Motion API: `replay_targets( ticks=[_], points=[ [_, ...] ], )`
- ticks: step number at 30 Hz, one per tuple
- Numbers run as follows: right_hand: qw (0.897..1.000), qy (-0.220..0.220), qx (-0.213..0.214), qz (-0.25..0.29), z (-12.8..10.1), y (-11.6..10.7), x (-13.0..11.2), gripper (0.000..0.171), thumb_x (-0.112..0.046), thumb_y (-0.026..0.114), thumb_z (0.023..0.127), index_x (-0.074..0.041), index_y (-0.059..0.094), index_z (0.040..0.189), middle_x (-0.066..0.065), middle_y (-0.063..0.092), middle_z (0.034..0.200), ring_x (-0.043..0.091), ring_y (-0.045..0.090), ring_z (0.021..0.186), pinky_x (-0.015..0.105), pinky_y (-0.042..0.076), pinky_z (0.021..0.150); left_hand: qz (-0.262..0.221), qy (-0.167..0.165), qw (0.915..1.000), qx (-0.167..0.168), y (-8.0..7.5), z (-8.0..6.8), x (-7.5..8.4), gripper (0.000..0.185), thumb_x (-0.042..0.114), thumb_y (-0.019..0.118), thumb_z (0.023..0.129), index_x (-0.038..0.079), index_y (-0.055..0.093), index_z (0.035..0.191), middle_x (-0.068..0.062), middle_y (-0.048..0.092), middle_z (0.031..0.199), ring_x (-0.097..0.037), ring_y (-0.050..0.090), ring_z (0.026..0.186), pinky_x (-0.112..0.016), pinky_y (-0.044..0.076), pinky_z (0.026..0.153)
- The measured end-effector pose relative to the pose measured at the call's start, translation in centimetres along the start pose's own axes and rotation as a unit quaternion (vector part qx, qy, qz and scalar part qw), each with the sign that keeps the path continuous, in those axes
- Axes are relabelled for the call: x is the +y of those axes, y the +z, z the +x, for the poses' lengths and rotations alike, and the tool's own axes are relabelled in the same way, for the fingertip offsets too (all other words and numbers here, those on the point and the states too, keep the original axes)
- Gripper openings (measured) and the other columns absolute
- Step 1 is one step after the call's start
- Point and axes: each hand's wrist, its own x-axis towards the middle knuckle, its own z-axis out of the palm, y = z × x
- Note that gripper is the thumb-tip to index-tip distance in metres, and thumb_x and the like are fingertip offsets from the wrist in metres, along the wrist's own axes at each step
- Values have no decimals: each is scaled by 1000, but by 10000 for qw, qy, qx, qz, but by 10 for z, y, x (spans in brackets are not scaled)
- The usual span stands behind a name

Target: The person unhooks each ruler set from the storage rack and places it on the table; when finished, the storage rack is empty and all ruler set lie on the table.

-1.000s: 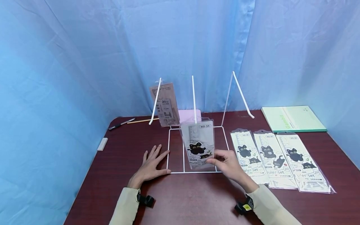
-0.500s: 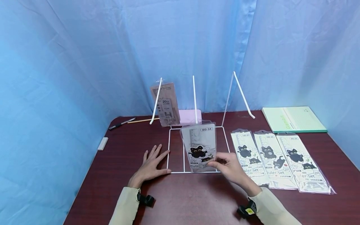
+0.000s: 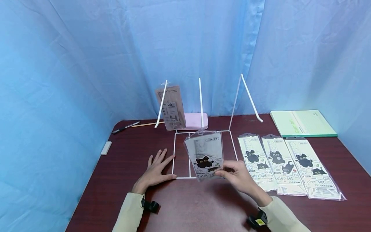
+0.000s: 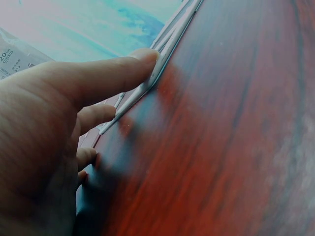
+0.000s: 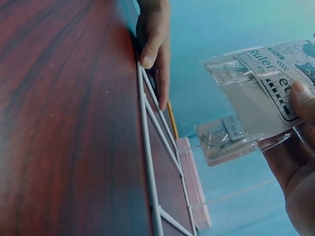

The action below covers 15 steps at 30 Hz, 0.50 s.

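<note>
My right hand (image 3: 239,178) pinches the lower right edge of a ruler set (image 3: 204,156) in a clear packet with black cats on it. The packet is raised in front of a white wire display rack (image 3: 189,154), its top at the tip of the rack's middle prong (image 3: 201,103). Whether the prong passes through the packet's hanging hole, I cannot tell. On the table, my left hand (image 3: 155,170) lies with fingers spread, its thumb and forefinger touching the left side of the rack's base. Another ruler packet (image 3: 171,109) hangs from the left prong.
Several cat ruler sets (image 3: 279,164) lie side by side on the right of the table. Behind them is a green notebook (image 3: 302,122). A pink case (image 3: 196,120) stands behind the rack. A pen (image 3: 125,127), a pencil (image 3: 147,124) and a white eraser (image 3: 106,148) lie on the left.
The right hand has drawn the ruler set slightly down and toward me, so its top has slid from over the middle prong to the prong's tip. My left hand has stayed still.
</note>
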Motion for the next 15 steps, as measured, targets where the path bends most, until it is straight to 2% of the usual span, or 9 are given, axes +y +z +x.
replay_targets(
  ticks=[5,10,12,15],
  points=[
    [9998,-125,-107,-95,-5,-2,4,20,16,74,74,-2,74,84,13,75,77,-5,63,67,17,52,57,-2,11,10000,13,-1,0,1,84,51,73,85,23,38,156,-16,14,169,-41,4,158,-71,-2,120],
    [9994,-219,-84,-270,-11,-4,10,21,15,75,73,-4,74,83,11,75,75,2,64,62,15,51,57,-2,-10,10000,-70,-2,-1,1,85,52,73,85,25,36,157,-15,12,170,-39,2,158,-70,-3,120],
    [9992,-172,-90,-347,-13,-5,11,18,12,76,75,-4,74,83,11,75,75,4,64,61,15,51,59,-28,-13,9999,-97,-2,-1,2,85,52,72,86,25,35,157,-14,11,170,-39,1,159,-69,-4,121],
    [9992,51,-94,-374,-16,-8,11,13,8,76,77,-3,73,83,11,74,73,-2,58,59,15,49,54,-31,-16,9999,-99,-2,-1,2,85,51,72,86,26,35,157,-14,11,170,-38,1,159,-69,-4,121]
  ],
)
